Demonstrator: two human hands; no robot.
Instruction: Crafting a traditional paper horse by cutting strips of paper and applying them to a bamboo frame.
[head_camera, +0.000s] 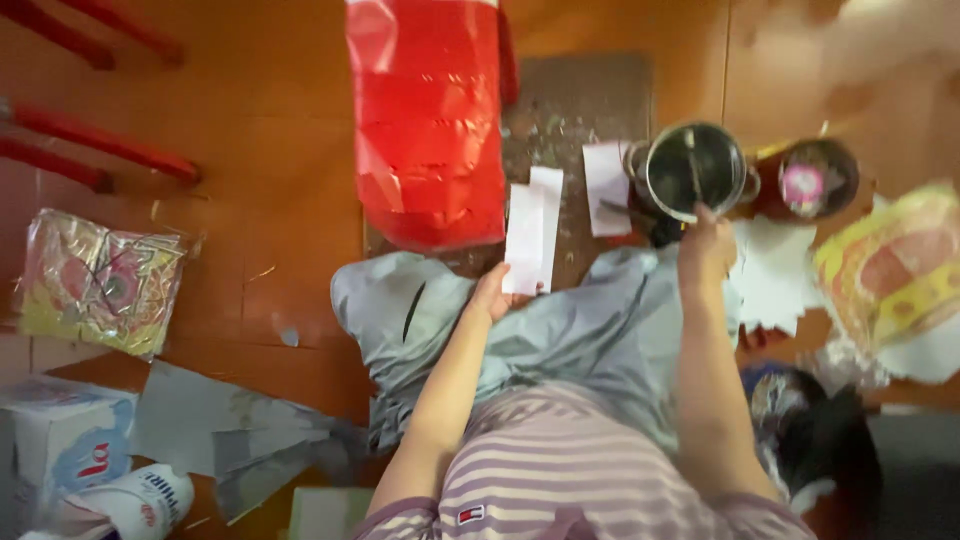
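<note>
White folded paper strip (532, 232) pinched by left hand (490, 295); right hand (706, 246) grips round steel pot (694, 170).

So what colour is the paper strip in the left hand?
White; the paper strip shows best in the head view, held by the left hand.

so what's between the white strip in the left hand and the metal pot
In the head view, a smaller white paper sheet lies between the white strip and the metal pot.

Paper strip (532, 232) left of metal pot (693, 170)
</note>
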